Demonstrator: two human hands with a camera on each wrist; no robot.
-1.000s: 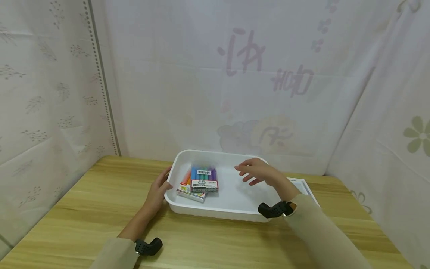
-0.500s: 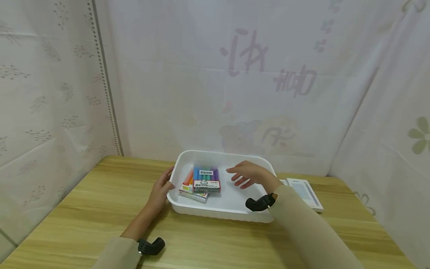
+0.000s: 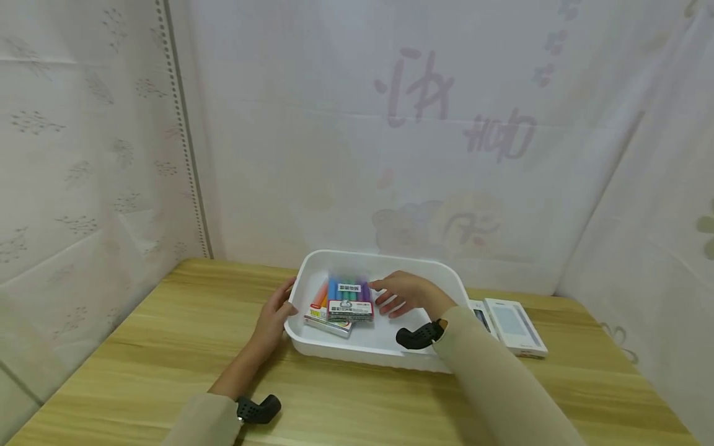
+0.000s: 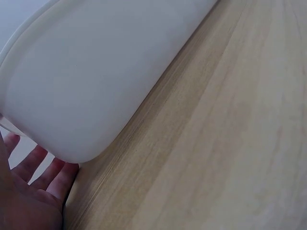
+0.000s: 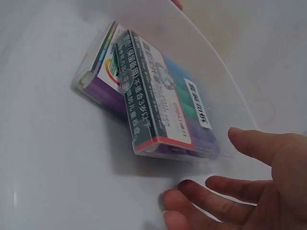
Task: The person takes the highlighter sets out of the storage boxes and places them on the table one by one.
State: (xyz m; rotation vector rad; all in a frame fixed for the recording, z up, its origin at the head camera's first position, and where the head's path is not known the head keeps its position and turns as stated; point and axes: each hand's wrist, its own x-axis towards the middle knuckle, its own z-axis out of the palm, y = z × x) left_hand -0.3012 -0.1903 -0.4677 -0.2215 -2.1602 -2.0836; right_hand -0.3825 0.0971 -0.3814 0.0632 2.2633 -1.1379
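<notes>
The left hand (image 3: 271, 319) is gripping the white tray (image 3: 368, 355) at its left end, while the right hand (image 3: 409, 292), relaxed and empty, is hovering beside the upper pen pack (image 3: 349, 297) inside, seemingly preparing a grasp, the next move calling for a pinch.

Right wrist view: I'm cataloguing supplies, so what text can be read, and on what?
"套装勿拆": white sticker on the upper pack
"deli得力": its front label
"警告!(保留备用)不适合3岁以下": its dark edge
Too small or blurred: remaining print, including the lower pack's
</notes>
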